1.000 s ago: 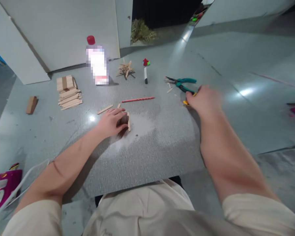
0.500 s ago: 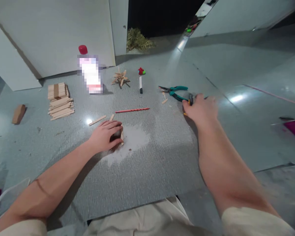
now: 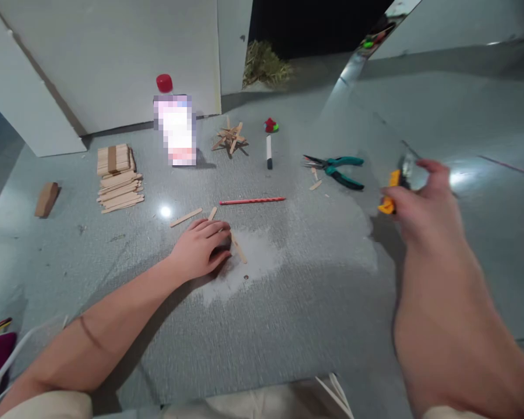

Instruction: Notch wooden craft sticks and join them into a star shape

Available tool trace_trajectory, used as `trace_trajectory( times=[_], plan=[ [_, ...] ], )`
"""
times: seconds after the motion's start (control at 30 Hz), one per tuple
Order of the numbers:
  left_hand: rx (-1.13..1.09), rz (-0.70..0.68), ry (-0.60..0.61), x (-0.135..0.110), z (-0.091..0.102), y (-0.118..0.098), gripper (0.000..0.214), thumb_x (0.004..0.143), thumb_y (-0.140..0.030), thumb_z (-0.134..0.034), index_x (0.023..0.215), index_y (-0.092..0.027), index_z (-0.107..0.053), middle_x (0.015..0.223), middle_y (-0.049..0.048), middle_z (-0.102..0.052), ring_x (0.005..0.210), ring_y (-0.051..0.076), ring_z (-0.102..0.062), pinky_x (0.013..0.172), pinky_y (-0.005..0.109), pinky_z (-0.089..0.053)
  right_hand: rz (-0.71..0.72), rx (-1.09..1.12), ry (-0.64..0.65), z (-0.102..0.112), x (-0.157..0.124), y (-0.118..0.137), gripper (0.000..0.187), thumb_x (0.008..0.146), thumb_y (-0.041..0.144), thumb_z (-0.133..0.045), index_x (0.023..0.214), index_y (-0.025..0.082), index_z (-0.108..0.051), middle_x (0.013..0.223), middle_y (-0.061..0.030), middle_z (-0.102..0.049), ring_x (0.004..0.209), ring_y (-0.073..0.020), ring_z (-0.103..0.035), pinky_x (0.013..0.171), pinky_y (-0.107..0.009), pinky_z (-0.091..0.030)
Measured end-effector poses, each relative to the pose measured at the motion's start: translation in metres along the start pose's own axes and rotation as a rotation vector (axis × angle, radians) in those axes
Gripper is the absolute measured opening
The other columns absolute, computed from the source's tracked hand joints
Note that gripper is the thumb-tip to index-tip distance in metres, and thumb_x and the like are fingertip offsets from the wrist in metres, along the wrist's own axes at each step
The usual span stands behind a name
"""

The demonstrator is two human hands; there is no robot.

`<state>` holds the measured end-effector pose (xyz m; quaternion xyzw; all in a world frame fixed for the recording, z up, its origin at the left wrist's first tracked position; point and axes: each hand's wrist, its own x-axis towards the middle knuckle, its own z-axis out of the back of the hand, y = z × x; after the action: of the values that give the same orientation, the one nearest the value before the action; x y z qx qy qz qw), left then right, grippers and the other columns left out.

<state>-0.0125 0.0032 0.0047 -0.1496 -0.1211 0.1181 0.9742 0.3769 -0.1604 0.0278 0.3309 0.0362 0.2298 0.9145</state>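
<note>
My left hand [image 3: 203, 247] rests on the grey board, fingers bent and thumb apart, gripping nothing visible. A wooden craft stick [image 3: 239, 249] lies by its fingertips; the space under the palm is hidden. Two more craft sticks [image 3: 186, 217] lie just beyond this hand. On the right, my right hand [image 3: 432, 203] is closed around a yellow and black hand tool [image 3: 393, 189], held above the surface. Blur hides the tool's exact kind. Green-handled long-nose pliers [image 3: 338, 169] lie open to the left of it, beside small stick pieces [image 3: 315, 185].
A red pencil [image 3: 253, 201] lies mid-board, with pale dust [image 3: 262, 256] nearer me. Stacked craft sticks [image 3: 120, 189], a wooden block [image 3: 47, 199], a stick pile [image 3: 230, 138], a marker [image 3: 269, 152] and a red-capped bottle [image 3: 164, 83] stand or lie around. A white panel [image 3: 113, 58] rises behind.
My right hand has lifted the yellow and black tool and moved right, away from the pliers. The stick at my left fingertips now lies slanted. The view has shifted slightly.
</note>
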Motion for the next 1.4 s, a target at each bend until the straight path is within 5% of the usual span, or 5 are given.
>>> trace_trajectory(
  times=[0.23,0.4,0.73,0.9,1.4],
  plan=[
    [0.029,-0.033,0.001,0.0,0.0,0.003,0.029,0.099,-0.03,-0.056,0.124,-0.017,-0.064,0.133,0.0104,-0.069,0.124,0.026,-0.065,0.111,0.049,-0.049,0.053,0.69,0.241,-0.021,-0.05,0.046,0.047,0.06,0.039,-0.06,0.105,0.03,-0.056,0.069,-0.0027,-0.056,0.056,-0.0212,-0.054,0.055,-0.039,-0.042],
    [0.048,-0.053,-0.014,-0.002,-0.002,0.0,0.03,0.101,-0.028,-0.053,0.126,-0.015,-0.064,0.135,0.0108,-0.068,0.125,0.026,-0.064,0.113,0.048,-0.048,0.165,0.967,0.471,-0.035,-0.076,0.058,0.038,0.077,0.051,-0.047,0.104,0.028,-0.063,0.088,-0.0136,-0.07,0.078,-0.031,-0.069,0.073,-0.05,-0.054],
    [0.152,-0.098,0.121,0.005,0.012,-0.007,0.035,0.102,-0.031,-0.053,0.128,-0.011,-0.064,0.138,0.0135,-0.066,0.122,0.027,-0.067,0.107,0.045,-0.054,0.807,0.586,0.505,-0.045,-0.109,0.073,0.02,0.071,0.022,-0.079,0.081,0.038,-0.07,0.058,0.0057,-0.061,0.043,-0.0179,-0.053,0.044,-0.035,-0.044],
    [0.128,-0.152,0.061,0.01,0.015,0.006,0.031,0.101,-0.025,-0.053,0.126,-0.012,-0.066,0.131,0.0141,-0.07,0.116,0.026,-0.07,0.102,0.044,-0.056,1.135,0.371,0.427,-0.051,-0.119,0.091,0.055,0.08,0.024,-0.06,0.134,0.038,-0.058,0.082,-0.0007,-0.074,0.066,-0.0271,-0.073,0.054,-0.044,-0.06],
    [0.003,-0.128,0.008,0.009,0.007,0.018,0.032,0.103,-0.026,-0.05,0.13,-0.014,-0.063,0.131,0.0071,-0.071,0.122,0.023,-0.065,0.104,0.038,-0.055,1.004,0.325,0.6,-0.071,-0.123,0.083,0.058,0.085,0.02,-0.058,0.138,0.043,-0.056,0.093,-0.0004,-0.078,0.076,-0.028,-0.078,0.059,-0.048,-0.069]
  ],
)
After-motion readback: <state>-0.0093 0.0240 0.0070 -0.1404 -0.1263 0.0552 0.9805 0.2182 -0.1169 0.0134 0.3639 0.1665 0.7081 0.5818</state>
